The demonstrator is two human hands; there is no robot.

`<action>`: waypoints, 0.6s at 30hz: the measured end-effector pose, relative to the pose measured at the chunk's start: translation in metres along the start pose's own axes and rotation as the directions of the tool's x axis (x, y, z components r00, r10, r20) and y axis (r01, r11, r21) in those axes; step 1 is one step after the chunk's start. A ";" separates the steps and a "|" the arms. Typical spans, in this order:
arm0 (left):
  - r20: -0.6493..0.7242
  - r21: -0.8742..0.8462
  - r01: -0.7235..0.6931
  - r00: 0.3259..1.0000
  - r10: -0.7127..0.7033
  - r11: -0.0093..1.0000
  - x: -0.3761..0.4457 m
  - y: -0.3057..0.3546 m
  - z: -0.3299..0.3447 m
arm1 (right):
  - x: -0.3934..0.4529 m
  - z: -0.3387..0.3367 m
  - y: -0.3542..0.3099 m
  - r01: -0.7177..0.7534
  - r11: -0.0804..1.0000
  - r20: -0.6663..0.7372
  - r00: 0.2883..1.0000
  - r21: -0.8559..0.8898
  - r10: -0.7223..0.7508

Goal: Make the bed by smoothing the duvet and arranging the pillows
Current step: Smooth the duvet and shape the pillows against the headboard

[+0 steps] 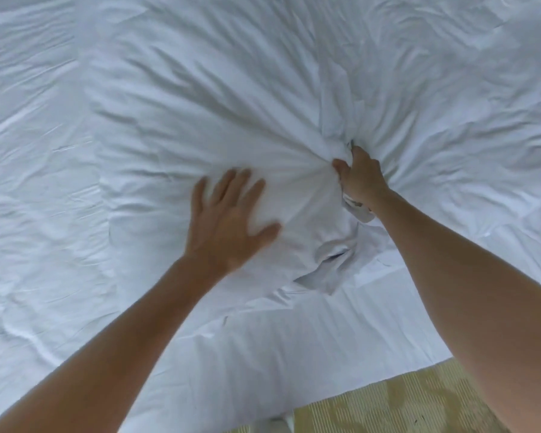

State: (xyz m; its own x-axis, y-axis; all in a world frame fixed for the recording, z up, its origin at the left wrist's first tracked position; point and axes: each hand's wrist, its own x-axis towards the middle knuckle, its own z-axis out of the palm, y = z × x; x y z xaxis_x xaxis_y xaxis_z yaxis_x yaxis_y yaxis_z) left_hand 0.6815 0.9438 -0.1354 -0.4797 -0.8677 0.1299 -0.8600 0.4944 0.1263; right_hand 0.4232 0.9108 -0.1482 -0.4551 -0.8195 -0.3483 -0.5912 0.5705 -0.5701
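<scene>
Right hand (358,175) clenches a bunch of white duvet (231,98), fingertips buried in folds. Left hand (231,218), motion-blurred, just beside that bunch, lies flat, fingers spread.

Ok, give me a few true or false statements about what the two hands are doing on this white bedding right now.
1. The right hand grips a bunched fistful of the white wrinkled duvet. True.
2. The left hand holds a pillow. False: it lies flat, fingers spread, on the duvet.
3. Creases fan out from the right hand's grip. True.
4. The striped beige floor covering is at the top of the view. False: it is at the bottom, past the bed's edge.
</scene>
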 end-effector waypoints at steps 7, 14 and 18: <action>0.533 0.123 0.194 0.815 -0.230 0.973 -0.001 -0.044 0.028 | -0.032 0.048 -0.030 0.082 0.871 -0.095 0.985 -0.484 -0.146; 0.702 0.094 0.119 0.696 -0.150 0.988 0.013 -0.056 0.020 | -0.075 0.060 -0.093 0.464 0.561 0.448 0.876 -0.686 -0.178; 0.833 0.194 -0.163 0.548 -0.075 0.967 0.026 -0.081 -0.017 | -0.048 0.052 -0.058 0.410 0.502 0.532 0.838 -0.761 0.121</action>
State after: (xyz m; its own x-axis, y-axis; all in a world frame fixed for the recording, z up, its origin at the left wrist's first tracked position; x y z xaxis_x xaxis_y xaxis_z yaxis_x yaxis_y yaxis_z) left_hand 0.7422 0.8823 -0.1254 -0.3433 -0.5553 -0.7575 -0.7874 0.6098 -0.0902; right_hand 0.5137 0.9147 -0.1368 -0.0987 -0.6466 -0.7564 -0.9905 -0.0091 0.1371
